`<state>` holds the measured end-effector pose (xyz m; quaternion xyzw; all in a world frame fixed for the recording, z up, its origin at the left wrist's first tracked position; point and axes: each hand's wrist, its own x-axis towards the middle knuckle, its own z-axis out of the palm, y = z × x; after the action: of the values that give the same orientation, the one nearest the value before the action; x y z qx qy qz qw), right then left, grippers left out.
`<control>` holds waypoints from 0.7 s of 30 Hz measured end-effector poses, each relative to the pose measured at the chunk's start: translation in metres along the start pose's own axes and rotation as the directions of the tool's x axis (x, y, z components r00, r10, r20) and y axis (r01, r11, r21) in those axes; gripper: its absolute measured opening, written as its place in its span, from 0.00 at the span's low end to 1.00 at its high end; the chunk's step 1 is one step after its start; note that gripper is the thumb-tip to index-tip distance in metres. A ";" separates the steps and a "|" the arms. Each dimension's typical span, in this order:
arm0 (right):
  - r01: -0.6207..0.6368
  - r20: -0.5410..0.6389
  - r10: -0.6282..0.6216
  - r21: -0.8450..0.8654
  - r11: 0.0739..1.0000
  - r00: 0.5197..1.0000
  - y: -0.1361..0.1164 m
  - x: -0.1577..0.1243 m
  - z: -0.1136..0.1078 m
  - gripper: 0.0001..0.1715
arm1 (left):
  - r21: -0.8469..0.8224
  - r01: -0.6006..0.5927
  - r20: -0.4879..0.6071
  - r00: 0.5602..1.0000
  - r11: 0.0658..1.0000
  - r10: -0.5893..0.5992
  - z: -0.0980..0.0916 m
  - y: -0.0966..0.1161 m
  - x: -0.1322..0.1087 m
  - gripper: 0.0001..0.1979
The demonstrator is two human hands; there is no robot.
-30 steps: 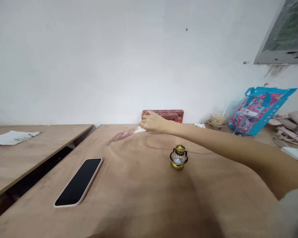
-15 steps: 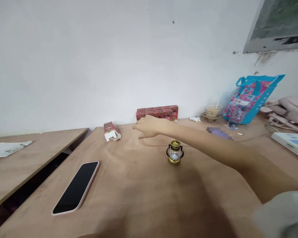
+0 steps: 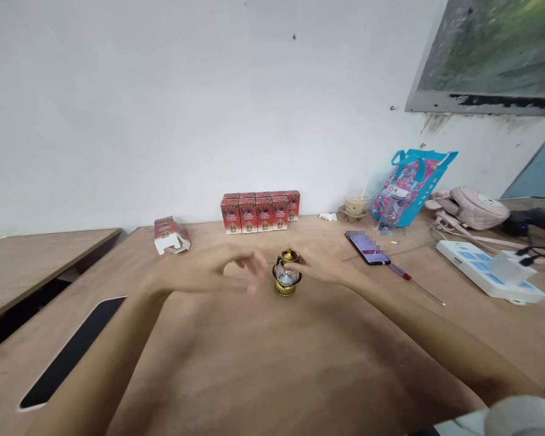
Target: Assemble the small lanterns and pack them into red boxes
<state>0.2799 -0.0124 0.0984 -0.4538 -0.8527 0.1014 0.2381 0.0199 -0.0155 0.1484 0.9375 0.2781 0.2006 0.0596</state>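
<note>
A small gold and black lantern [image 3: 290, 290] with a clear glass middle stands upright on the wooden table. My right hand [image 3: 320, 266] is at its right side, fingers apart, the thumb passing across the front of the glass; whether it touches the lantern I cannot tell. To the left of the lantern, my left hand [image 3: 236, 266] hovers with its fingers spread and smeared by motion, holding nothing. Behind both hands, several small red boxes [image 3: 264, 215] stand in rows against the wall. A red box with open white flaps [image 3: 171, 235] lies on its side at the back left.
A black-screened phone [image 3: 72, 351] lies partly behind my left forearm. On the right are another phone [image 3: 367, 247], a screwdriver [image 3: 418, 287], a white power strip [image 3: 490, 272], a drink cup [image 3: 356, 204], a blue bag [image 3: 415, 188] and a pink bag [image 3: 475, 209]. A gap separates the left table.
My right hand has come back from the red boxes to the lantern. My left hand has entered from the lower left. The view has shifted to the right.
</note>
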 end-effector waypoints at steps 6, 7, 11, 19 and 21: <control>-0.032 -0.252 0.292 0.704 0.709 0.923 0.003 -0.005 0.049 0.18 | -0.749 0.284 0.049 0.925 0.599 -0.377 0.084 -0.029 0.007 0.30; -0.018 -0.272 0.331 0.748 0.663 0.904 0.001 -0.005 0.060 0.18 | -0.791 0.300 0.062 0.906 0.533 -0.418 0.097 -0.029 0.002 0.29; -0.001 -0.432 0.436 0.710 0.704 0.789 -0.014 -0.005 0.097 0.22 | -0.859 0.359 0.084 0.801 0.364 -0.592 0.124 -0.023 -0.012 0.27; -0.118 -0.534 0.287 0.328 0.937 0.795 -0.029 -0.017 0.109 0.06 | -0.882 0.318 -0.001 0.737 0.348 -0.676 0.133 -0.023 -0.006 0.27; -0.090 -0.480 0.252 0.334 0.938 0.840 -0.029 -0.018 0.106 0.05 | -0.889 0.296 -0.014 0.745 0.349 -0.667 0.135 -0.024 -0.007 0.26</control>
<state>0.2150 -0.0391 0.0124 -0.4981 -0.6877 0.1246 0.5132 0.0580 0.0005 0.0180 0.5976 0.4191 0.4567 0.5086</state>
